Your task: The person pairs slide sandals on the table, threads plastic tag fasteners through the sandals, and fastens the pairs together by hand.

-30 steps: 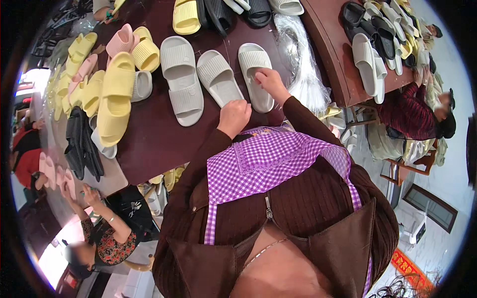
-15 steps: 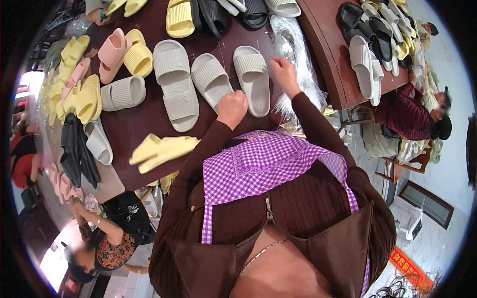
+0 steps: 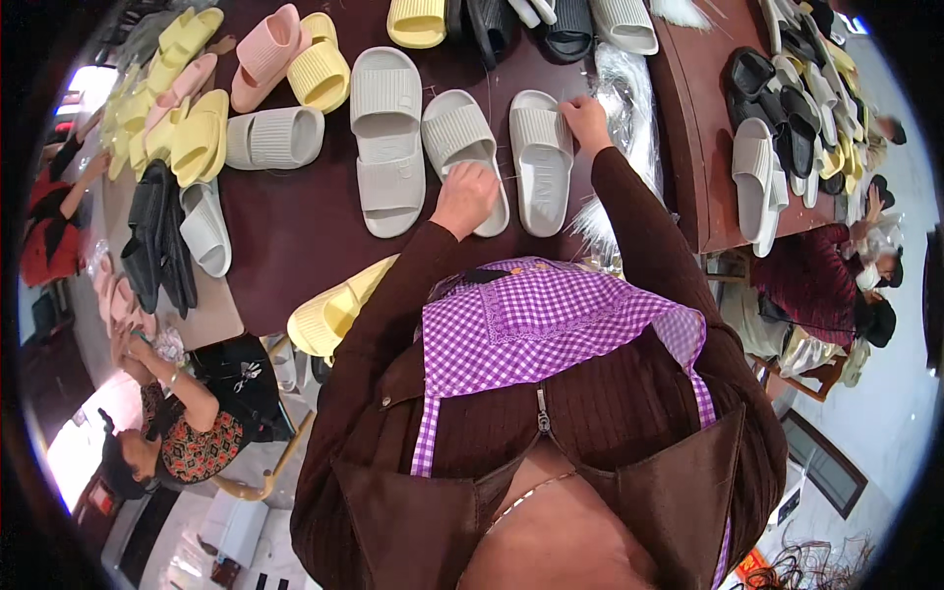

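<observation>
My left hand (image 3: 467, 200) is curled closed over the footbed of a grey slipper (image 3: 460, 136) with a ribbed strap. Whatever its fingers hold, if anything, is hidden. To its right lies a second grey slipper (image 3: 543, 182), its footbed in plain sight. The bent, closed fingers of my right hand (image 3: 588, 125) touch or nearly touch the right edge of that slipper's strap. Left of both lie larger grey slippers (image 3: 388, 147), showing two ribbed straps one below the other. Beside my left forearm, a yellow slipper (image 3: 329, 320) rests at the table's near edge.
Pink slippers (image 3: 265, 59), yellow slippers (image 3: 321, 77) and black slippers (image 3: 157, 236) lie around the dark red table (image 3: 285, 221). A bundle of clear plastic strands (image 3: 629, 108) runs along its right side. A co-worker (image 3: 187, 418) sits at lower left; others sit at a right-hand table.
My left hand has moved farther onto the middle grey slipper. My right hand has come closer to the right one's strap. The yellow slipper appears nearer the table's edge; the whole view has shifted.
</observation>
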The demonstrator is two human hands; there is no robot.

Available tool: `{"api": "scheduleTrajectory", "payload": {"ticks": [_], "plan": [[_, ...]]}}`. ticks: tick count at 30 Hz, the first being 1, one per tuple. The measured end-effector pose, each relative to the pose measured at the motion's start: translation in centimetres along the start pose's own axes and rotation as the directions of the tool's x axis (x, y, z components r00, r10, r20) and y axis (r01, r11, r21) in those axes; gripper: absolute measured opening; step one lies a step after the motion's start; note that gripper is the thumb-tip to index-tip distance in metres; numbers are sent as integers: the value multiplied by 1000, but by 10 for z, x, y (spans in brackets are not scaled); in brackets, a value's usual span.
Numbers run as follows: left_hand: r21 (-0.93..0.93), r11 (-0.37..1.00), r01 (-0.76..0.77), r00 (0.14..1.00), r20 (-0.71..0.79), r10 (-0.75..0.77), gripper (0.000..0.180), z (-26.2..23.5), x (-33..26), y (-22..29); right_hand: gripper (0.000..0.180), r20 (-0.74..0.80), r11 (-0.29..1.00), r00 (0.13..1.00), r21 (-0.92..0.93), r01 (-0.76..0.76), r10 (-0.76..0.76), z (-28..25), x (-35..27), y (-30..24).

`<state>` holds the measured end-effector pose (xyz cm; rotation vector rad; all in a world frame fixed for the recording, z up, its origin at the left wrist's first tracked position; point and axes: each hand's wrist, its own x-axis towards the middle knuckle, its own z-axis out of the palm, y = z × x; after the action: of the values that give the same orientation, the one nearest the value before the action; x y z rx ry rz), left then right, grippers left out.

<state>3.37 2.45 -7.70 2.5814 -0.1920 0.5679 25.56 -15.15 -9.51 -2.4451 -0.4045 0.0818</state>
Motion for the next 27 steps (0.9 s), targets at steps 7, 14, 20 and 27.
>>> {"api": "scheduleTrajectory", "payload": {"ticks": [7,14,20,27], "plan": [[13,1000,-11,996,86,10,8,3,9,-17,32,127,978,970,-39,-205,208,-1,4,-1],[-7,1000,-11,995,97,12,7,5,17,-19,30,5,995,995,9,-96,96,-3,5,-11],[-38,999,-10,991,131,15,8,7,18,-22,17,-28,942,990,303,143,-141,3,10,-77],[-46,999,-18,997,72,22,13,9,21,-23,17,239,925,899,191,328,-368,47,14,-129]]}}
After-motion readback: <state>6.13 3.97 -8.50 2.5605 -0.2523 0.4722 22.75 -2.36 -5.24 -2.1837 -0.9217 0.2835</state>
